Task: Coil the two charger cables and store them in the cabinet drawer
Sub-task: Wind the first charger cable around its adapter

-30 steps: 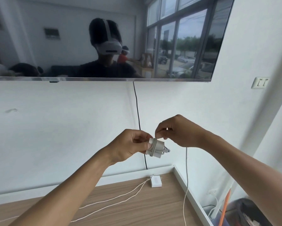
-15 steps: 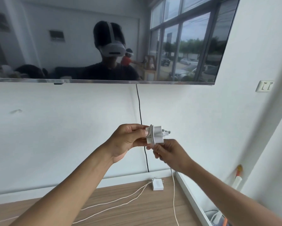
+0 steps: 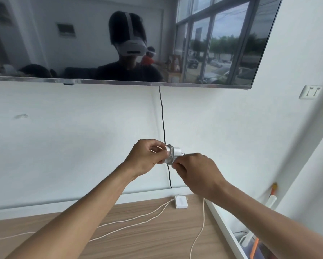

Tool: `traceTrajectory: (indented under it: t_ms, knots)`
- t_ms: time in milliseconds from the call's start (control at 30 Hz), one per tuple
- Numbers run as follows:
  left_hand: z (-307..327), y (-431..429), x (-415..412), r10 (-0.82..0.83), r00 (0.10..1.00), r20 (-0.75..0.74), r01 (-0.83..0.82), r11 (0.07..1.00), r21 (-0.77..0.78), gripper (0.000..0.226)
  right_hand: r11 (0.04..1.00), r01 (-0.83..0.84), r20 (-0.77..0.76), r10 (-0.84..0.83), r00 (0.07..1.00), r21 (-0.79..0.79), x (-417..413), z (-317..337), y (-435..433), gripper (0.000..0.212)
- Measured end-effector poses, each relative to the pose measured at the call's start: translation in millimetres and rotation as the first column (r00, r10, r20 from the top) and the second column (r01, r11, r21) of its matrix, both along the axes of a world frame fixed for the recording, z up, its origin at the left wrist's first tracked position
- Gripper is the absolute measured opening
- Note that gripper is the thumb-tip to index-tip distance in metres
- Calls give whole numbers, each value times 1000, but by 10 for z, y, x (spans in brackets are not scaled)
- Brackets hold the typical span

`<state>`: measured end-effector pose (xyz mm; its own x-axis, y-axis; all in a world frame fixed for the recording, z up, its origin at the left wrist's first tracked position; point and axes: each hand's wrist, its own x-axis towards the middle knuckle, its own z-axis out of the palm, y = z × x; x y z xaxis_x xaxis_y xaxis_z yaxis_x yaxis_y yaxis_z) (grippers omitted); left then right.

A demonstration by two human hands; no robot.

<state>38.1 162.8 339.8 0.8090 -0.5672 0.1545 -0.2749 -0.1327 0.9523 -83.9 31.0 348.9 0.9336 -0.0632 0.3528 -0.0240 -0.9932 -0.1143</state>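
Both hands grip one charger [image 3: 173, 153] — left hand [image 3: 147, 156] clamps, right hand [image 3: 196, 171] pinches cable (white).

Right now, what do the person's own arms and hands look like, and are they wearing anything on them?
Both forearms are bare as far as the view shows, with no sleeves visible. The left hand and right hand wear no gloves, and no rings, watch or bracelet can be seen. No markings show on either arm.

A wall-mounted television [image 3: 119, 40] hangs above the wooden counter [image 3: 138, 230], a black cord [image 3: 162, 116] dropping beneath, a wall switch [image 3: 310, 91] rightward.
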Motion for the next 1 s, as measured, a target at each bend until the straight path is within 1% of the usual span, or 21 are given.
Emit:
traceTrajectory:
  t_ms: [100, 167, 200, 300, 333, 433, 467, 533, 600, 667, 733, 800, 900, 1000]
  knots:
    - [-15, 8, -34, -42, 998, 44, 40, 999, 29, 33, 990, -17, -3, 17, 1000, -137, -24, 188, -16, 28]
    - [-27, 12, -50, -83, 994, 68, 79, 995, 53, 40, 977, -34, -12, 33, 999, -210, -32, 291, -36, 25]
    - [-31, 18, -59, -106, 991, 86, 100, 992, 74, 38, 969, -44, -16, 41, 999, -244, -36, 341, -52, 23]
    - [-20, 12, -89, -183, 974, 132, 168, 979, 118, 16, 944, -68, -23, 64, 998, -324, -24, 480, -126, 18]
    - [-13, 12, -93, -203, 969, 142, 186, 975, 123, 13, 938, -72, -24, 68, 997, -338, -15, 514, -149, 17]
    - [24, 26, -93, -268, 949, 165, 248, 960, 132, 15, 936, -97, 2, 104, 995, -339, 24, 581, -237, 20]
    - [35, 38, -95, -290, 943, 162, 272, 954, 127, 15, 946, -107, 15, 117, 993, -305, 32, 609, -275, 21]
    - [52, 64, -111, -336, 932, 137, 325, 941, 93, 16, 974, -123, 26, 131, 991, -191, 42, 656, -353, 24]
    - [89, 79, -138, -374, 919, 127, 369, 927, 59, 16, 989, -139, -1, 139, 990, -53, 63, 663, -420, 27]
    - [144, 87, -157, -398, 909, 123, 396, 917, 39, 20, 979, -167, -31, 172, 985, 116, 92, 639, -455, 31]
    - [201, 96, -157, -412, 906, 93, 413, 911, 5, 24, 932, -185, -16, 200, 980, 312, 126, 601, -468, 33]
    - [232, 109, -157, -428, 902, 52, 430, 903, -24, 27, 868, -188, 0, 212, 977, 459, 162, 541, -488, 30]
    - [226, 124, -166, -441, 898, 16, 441, 897, -42, 27, 790, -225, -4, 277, 961, 571, 204, 431, -517, 29]
    - [244, 135, -203, -468, 883, -40, 456, 875, -163, 24, 665, -243, 5, 338, 941, 706, 239, 337, -532, 35]
